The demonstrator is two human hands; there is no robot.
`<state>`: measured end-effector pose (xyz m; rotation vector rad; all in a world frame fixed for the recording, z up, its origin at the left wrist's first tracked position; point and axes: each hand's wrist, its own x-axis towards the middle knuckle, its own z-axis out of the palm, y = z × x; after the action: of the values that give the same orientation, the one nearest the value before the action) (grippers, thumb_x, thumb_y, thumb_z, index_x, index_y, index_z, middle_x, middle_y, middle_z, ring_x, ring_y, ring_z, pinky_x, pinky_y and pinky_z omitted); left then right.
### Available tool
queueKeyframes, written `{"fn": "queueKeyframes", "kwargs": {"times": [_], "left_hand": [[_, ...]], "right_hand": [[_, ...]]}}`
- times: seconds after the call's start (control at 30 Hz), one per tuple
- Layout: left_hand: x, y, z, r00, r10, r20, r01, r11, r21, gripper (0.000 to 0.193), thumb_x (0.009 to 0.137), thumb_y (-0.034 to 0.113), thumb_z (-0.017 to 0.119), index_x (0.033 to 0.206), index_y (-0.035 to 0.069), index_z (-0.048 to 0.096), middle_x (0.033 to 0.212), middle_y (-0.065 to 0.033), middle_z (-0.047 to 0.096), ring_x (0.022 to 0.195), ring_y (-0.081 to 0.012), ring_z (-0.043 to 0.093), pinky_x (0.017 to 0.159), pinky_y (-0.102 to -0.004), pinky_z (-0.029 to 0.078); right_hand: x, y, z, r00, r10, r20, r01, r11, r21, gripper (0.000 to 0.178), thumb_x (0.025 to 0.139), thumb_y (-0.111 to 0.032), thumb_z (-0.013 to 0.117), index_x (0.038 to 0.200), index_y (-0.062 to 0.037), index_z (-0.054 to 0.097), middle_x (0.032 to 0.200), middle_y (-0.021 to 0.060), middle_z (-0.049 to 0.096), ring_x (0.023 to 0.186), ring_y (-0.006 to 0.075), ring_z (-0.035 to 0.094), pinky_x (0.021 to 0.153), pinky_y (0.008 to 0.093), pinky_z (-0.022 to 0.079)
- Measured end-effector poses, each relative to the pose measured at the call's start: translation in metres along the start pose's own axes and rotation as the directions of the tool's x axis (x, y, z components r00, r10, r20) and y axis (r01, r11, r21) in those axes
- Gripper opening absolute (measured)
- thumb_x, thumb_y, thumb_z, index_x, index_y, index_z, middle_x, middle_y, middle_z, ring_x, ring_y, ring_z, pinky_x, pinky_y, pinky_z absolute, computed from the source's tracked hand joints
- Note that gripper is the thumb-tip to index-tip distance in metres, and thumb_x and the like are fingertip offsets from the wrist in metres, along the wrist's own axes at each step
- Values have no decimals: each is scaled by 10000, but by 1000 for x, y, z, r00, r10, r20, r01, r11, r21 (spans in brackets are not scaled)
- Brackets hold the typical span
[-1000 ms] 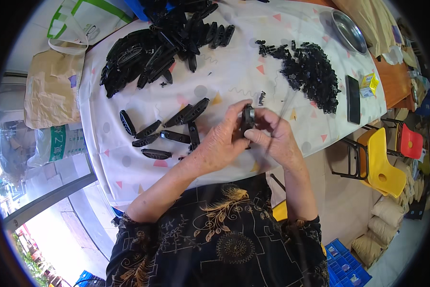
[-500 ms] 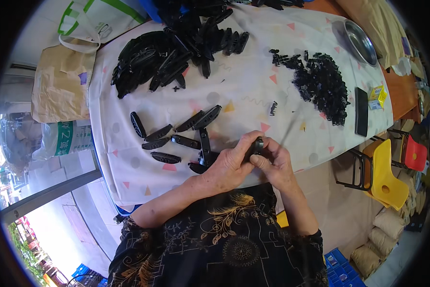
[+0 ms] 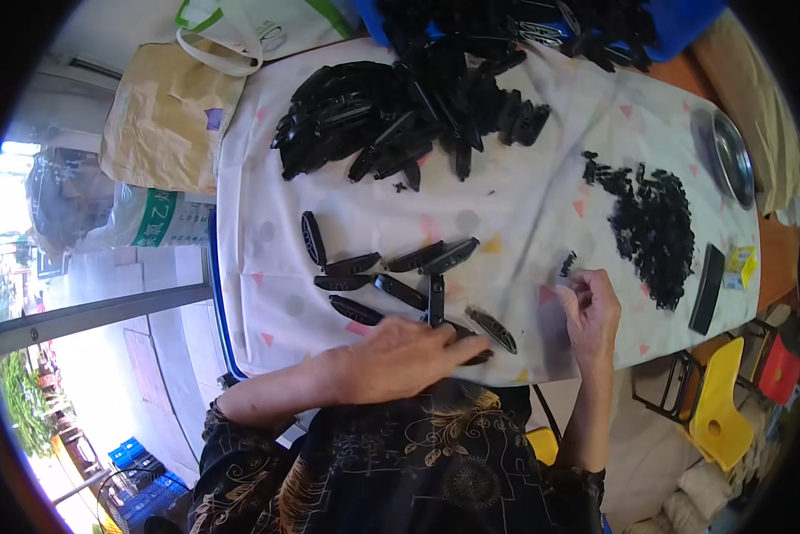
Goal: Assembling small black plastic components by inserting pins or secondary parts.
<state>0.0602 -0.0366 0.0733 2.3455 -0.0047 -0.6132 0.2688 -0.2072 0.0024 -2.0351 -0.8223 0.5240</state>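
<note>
My left hand is over the near side of the table, its fingers closed on a long black oval part that they mostly cover. Beside those fingertips lies another black oval part, free of both hands. My right hand is to the right with thumb and forefinger bent but apart. Just beyond its fingertips lies a small black toothed piece. Several similar oval parts are scattered left of centre, one black part standing end-on toward my left hand.
A large heap of black oval parts lies at the far left, before a blue bin. To the right are a pile of small black pieces, a metal bowl, a black bar and a small yellow box.
My hands have parted. The black part they held together now lies on the cloth; my right hand has moved right to the small toothed piece. The whole view has shifted.
</note>
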Motion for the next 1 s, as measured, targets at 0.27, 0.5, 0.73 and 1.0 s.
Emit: {"fn": "queueKeyframes", "kwargs": {"times": [0.27, 0.5, 0.73, 1.0], "left_hand": [[23, -92, -66, 635, -108, -765, 276, 957, 94, 168, 793, 81, 612, 950, 80, 553, 863, -104, 534, 772, -287, 604, 611, -389, 490], [38, -115, -78, 677, -49, -735, 449, 819, 358, 240, 718, -37, 555, 928, 73, 517, 894, -91, 514, 839, -275, 577, 666, -404, 501], [39, -120, -78, 720, -58, -692, 465, 780, 419, 267, 730, -46, 555, 976, 48, 509, 870, -125, 568, 848, -302, 588, 736, -402, 491], [58, -73, -24, 753, -352, -555, -231, 649, -725, 347, 877, 15, 548, 1215, 1, 473, 998, -71, 609, 832, -130, 611, 731, -270, 509]], "right_hand": [[29, -15, 13, 986, -167, -31, 142, 912, -384, 223, 763, -64, 713, 932, -16, 576, 821, 112, 605, 686, 259, 620, 617, 328, 489], [42, -21, 23, 979, -199, -54, 157, 890, -428, 186, 777, -51, 692, 929, -35, 587, 840, 113, 591, 697, 289, 616, 616, 351, 493], [42, -17, 21, 976, -218, -29, 193, 912, -361, 141, 788, 11, 636, 915, -19, 581, 842, 133, 574, 698, 318, 600, 625, 372, 485], [33, 13, 22, 984, -124, -125, 120, 992, -33, 97, 834, -21, 651, 909, -7, 593, 807, 76, 635, 696, 189, 631, 625, 304, 506]]}}
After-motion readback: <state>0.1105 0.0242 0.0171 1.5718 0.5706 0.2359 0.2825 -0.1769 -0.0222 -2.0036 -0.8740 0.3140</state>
